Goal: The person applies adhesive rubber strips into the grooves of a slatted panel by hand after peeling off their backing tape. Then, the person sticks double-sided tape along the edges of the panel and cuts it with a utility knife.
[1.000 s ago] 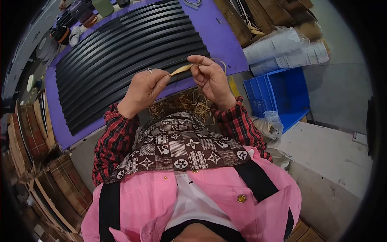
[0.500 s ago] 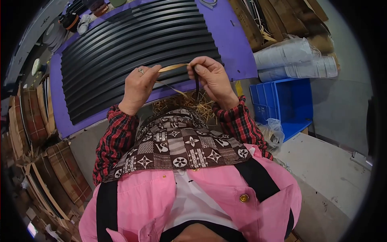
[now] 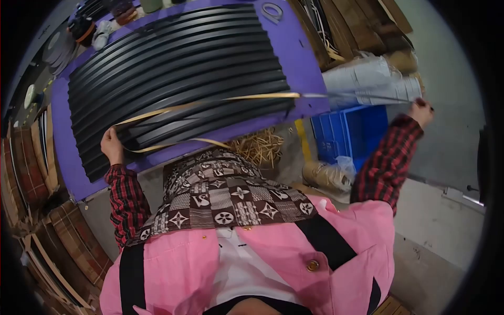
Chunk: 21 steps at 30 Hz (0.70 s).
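Note:
A long narrow strip (image 3: 262, 96) is stretched between my hands, tan on its left part and dark grey towards the right. My left hand (image 3: 111, 146) pinches its left end above the left front of a black ribbed panel (image 3: 178, 68). From that hand a loose tan tail (image 3: 202, 140) curls to the right along the panel's front edge. Far out to the right, past the table, my right hand (image 3: 421, 112) is closed on the dark end of the strip, blurred by motion. The panel lies flat on a purple table (image 3: 310, 68).
Curled tan strip scraps (image 3: 257, 147) lie below the table's front edge. A blue bin (image 3: 344, 134) stands right of the table, with wrapped white rolls (image 3: 362, 79) behind it. A grey tape ring (image 3: 272, 13) and several jars sit at the table's back.
My hands have moved far apart, the right one outward past the table and the left one further left. The strip between them is now long and drawn out.

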Motion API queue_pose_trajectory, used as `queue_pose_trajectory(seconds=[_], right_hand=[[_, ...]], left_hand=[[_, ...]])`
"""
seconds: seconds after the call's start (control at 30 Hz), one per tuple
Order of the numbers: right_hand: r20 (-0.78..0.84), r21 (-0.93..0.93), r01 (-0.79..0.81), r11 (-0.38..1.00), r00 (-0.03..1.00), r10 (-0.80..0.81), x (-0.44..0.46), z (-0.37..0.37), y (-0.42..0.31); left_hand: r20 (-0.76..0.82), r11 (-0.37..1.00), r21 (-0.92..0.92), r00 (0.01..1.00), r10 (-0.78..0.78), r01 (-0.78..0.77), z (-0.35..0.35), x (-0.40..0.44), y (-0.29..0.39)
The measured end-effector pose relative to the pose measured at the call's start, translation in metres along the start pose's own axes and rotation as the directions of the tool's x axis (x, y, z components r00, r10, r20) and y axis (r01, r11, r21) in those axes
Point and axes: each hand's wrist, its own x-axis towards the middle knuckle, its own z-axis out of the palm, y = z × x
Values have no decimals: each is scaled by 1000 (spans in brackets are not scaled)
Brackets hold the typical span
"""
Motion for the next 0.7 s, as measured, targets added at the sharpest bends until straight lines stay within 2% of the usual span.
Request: queue_pose_trajectory(seconds=[0.03,0.07,0.1,0.13,0.17,0.2,0.23,0.27,0.33,0.37,0.4,0.43,0.47,0.5,0.53,0.63,0.67,0.7], right_hand=[[-1,-222,69,973,998,-71,15,5,-13],[26,-410,115,905,993,-114,27,19,-25],[72,-557,153,816,988,-137,35,42,-36],[143,-656,203,727,979,-144,39,74,-48],[232,-706,266,656,962,-141,37,117,-60],[339,-707,342,619,932,-127,25,170,-67],[451,-668,414,619,886,-106,5,227,-75],[562,-594,468,654,823,-80,-26,288,-79],[752,-424,484,765,659,1,-114,403,-76],[825,-360,436,825,562,63,-170,452,-67],[882,-317,370,873,454,128,-232,490,-58],[917,-307,303,902,347,196,-292,523,-46],[921,-354,214,910,248,300,-357,543,-33],[905,-415,136,899,159,394,-413,557,-12],[918,-396,52,917,-8,397,-471,565,-4],[859,-469,-153,870,-309,409,-616,574,13],[827,-493,-106,863,-365,428,-649,577,10],[798,-525,-129,842,-418,434,-679,580,18]], left_hand=[[-3,999,25,1000,-30,30,-1,-1,6],[46,998,32,998,48,-49,7,-3,9],[194,998,50,980,-38,29,13,-13,46],[405,967,50,891,207,-248,35,-26,50],[568,842,-132,656,497,-524,38,-38,93],[543,750,-585,537,646,-310,53,-61,114],[725,725,-650,97,681,-228,48,-62,147],[726,736,-641,139,674,-218,41,-49,150],[548,645,-671,343,763,-365,28,-23,148],[546,728,-606,497,674,-322,13,11,132],[449,782,-507,664,598,-362,3,49,108],[268,850,-374,834,481,-370,-13,87,76],[61,905,-204,917,394,-375,-26,123,39],[-130,947,-7,939,319,-322,-40,156,6],[-217,957,99,933,288,-272,-52,186,-28],[-281,981,131,943,177,-145,-66,228,-73],[-244,985,100,957,158,-137,-64,237,-80],[-205,990,70,969,137,-125,-63,244,-85]])
